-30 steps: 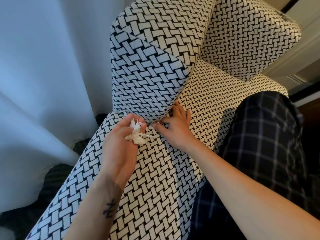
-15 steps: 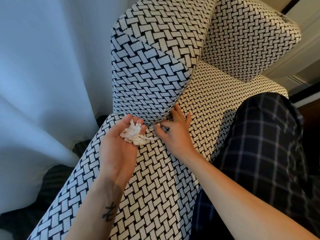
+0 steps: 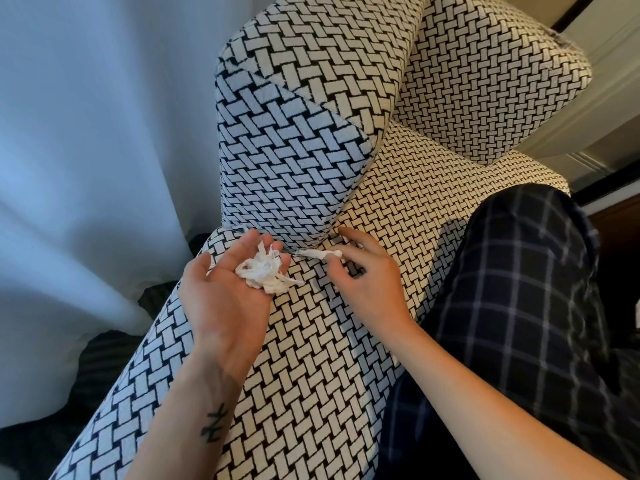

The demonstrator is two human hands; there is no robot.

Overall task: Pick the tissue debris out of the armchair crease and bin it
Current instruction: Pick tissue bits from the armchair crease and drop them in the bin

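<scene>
A twisted tissue strip is pinched by the right hand, its long axis running left into the armchair crease. A tissue wad is cupped in the spread left hand, just beside.

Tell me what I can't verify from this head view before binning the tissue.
- Crease: its depth is hidden under the cushion, so leftover debris is unknowable.
- Tissue strip: its left end runs into the crease, pinched by the right hand.
- Bin: outside the frame.
- Tissue wad on left hand: piece count unclear.
</scene>
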